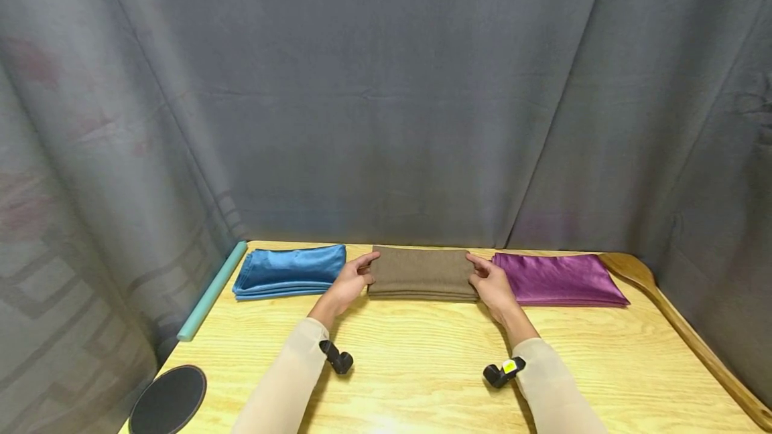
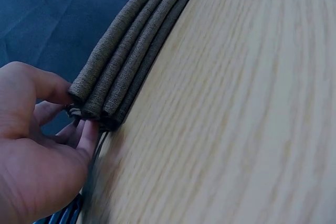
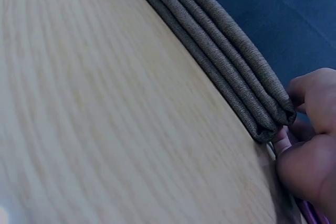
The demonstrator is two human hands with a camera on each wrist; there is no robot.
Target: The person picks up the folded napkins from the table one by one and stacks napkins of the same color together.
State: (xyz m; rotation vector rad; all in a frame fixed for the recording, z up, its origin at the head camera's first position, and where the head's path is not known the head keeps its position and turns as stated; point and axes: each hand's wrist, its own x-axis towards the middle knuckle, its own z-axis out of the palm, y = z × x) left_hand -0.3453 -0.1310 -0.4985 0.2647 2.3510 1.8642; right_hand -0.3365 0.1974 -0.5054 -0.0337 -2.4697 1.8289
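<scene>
A brown folded cloth (image 1: 422, 274) lies at the back of the wooden table, its layered folds facing me. At its left end, my left hand (image 1: 351, 281) grips the edge; in the left wrist view a bent finger (image 2: 50, 86) touches the upper fold while other fingertips meet the lower folds. My right hand (image 1: 493, 286) holds the opposite end, and part of its fingers is hidden behind the cloth in the right wrist view. A blue folded cloth (image 1: 292, 272) sits beside my left hand, and a purple folded cloth (image 1: 561, 278) beside my right.
A pale green rod (image 1: 212, 292) lies along the table's left edge, with a dark round mat (image 1: 169, 399) nearer me. Along the right edge lies a long wooden paddle (image 1: 675, 313). Grey curtains (image 1: 386, 99) hang behind the table and at both sides.
</scene>
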